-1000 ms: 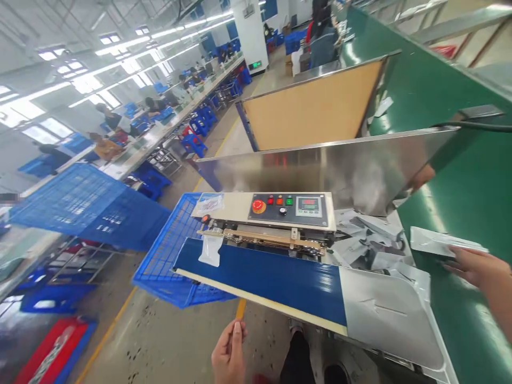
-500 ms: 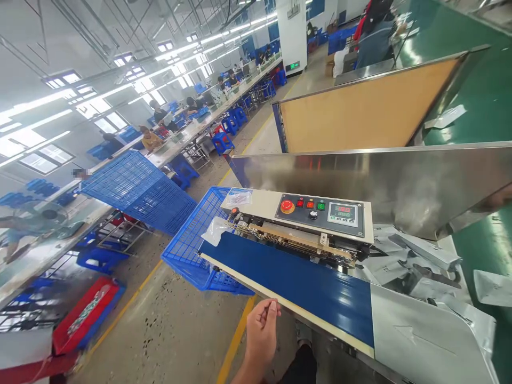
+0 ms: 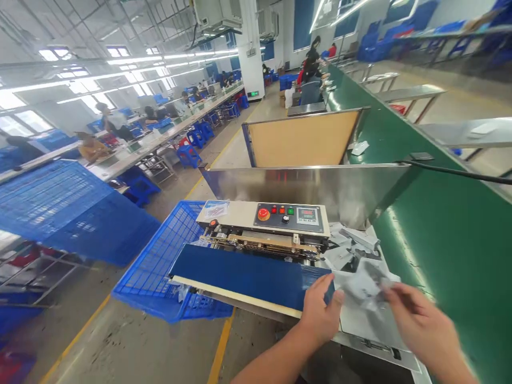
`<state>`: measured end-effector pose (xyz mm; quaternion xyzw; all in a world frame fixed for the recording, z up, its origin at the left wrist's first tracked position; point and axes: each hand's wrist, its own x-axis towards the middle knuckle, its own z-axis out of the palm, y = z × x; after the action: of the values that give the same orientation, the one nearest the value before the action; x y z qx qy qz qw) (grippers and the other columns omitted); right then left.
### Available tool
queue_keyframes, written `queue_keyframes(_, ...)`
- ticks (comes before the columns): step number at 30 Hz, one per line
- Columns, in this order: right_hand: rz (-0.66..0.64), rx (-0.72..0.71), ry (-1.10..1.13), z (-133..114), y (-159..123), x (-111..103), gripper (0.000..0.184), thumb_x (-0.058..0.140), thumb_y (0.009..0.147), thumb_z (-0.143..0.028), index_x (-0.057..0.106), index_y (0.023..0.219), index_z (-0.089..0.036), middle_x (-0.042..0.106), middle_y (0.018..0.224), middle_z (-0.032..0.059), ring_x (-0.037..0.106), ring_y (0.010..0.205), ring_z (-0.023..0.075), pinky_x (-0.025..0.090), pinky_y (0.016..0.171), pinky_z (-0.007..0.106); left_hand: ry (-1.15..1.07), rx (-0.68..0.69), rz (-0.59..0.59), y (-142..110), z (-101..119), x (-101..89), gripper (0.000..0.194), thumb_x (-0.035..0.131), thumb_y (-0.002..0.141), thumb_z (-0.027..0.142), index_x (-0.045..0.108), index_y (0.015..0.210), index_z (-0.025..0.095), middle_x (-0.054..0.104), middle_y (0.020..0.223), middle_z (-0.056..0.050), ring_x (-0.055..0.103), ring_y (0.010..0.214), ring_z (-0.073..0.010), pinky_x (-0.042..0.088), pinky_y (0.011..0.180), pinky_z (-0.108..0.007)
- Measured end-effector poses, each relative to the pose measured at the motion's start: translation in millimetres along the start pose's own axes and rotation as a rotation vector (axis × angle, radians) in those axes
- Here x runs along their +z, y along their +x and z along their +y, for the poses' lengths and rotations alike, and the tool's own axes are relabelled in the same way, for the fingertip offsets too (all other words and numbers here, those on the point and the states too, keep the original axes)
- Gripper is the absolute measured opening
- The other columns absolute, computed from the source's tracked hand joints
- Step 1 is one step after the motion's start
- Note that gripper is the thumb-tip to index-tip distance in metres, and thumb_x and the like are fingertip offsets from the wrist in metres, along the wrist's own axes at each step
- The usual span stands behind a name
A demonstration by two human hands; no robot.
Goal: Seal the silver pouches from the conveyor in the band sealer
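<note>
Head view: left hand (image 3: pixel 320 309) and right hand (image 3: pixel 420 320), now together at five o'clock, half shut, pinch a silver pouch (image 3: pixel 364 285).

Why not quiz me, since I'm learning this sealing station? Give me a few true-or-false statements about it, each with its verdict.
The band sealer has a red emergency stop button. True.

The left hand and right hand are both at a silver foil pouch. True.

The conveyor belt is green. False: it is dark blue; the green surface is the long bench beside it.

The blue mesh crate is on the right of the sealer. False: it is on the left.
</note>
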<state>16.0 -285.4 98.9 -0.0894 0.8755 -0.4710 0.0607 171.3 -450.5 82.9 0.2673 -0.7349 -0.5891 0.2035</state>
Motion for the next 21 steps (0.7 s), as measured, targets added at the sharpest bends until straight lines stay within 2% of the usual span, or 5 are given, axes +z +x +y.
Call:
queue_keyframes(4,-0.123,0.06,0.199,-4,-24,33,0.064,0.076,0.064,-0.08,0.078,0.092,-0.023,0.08,0.084,0.0103,0.072,0.072,0.0256,0.06,0.067,0.034,-0.1,-0.007,-0.062,6,-5,13.8,0.06,0.048,0.106,0.06,0.086,0.098,0.014,0.082,0.089,-0.013,0.071,0.083,-0.0261,0.055,0.081,-0.034)
queue_keyframes(7,-0.159,0.146,0.284,-5,-33,41,0.066,0.081,0.065,-0.077,0.08,0.097,-0.019,0.081,0.087,0.0111,0.073,0.075,0.0248,0.061,0.067,0.032,-0.127,0.006,-0.102,7,-13,13.6,0.057,0.052,0.105,0.06,0.085,0.095,0.015,0.08,0.089,-0.011,0.067,0.084,-0.0245,0.051,0.08,-0.031)
queue_keyframes(11,-0.16,0.2,0.425,-7,-35,49,0.067,0.087,0.064,-0.074,0.081,0.101,-0.019,0.082,0.092,0.0111,0.076,0.089,0.0281,0.064,0.078,0.033,-0.174,-0.057,-0.157,12,-26,13.5,0.055,0.056,0.101,0.061,0.084,0.086,0.015,0.076,0.082,-0.008,0.061,0.077,-0.0223,0.047,0.075,-0.029)
queue_keyframes(16,-0.314,0.234,0.358,-1,-28,63,0.054,0.083,0.068,-0.072,0.079,0.082,-0.019,0.079,0.078,0.0064,0.072,0.075,0.0246,0.058,0.068,0.031,-0.296,-0.21,-0.016,27,-33,10.6,0.045,0.077,0.084,0.056,0.074,0.064,0.016,0.062,0.063,-0.001,0.049,0.066,-0.0169,0.039,0.066,-0.027)
queue_keyframes(21,-0.202,0.345,0.396,-1,-8,77,0.046,0.08,0.066,-0.064,0.075,0.076,-0.019,0.07,0.065,0.0014,0.06,0.06,0.0184,0.046,0.055,0.027,-0.409,-0.376,0.099,57,-40,8.8,0.047,0.084,0.074,0.058,0.071,0.058,0.016,0.055,0.056,0.001,0.046,0.059,-0.0152,0.037,0.061,-0.027)
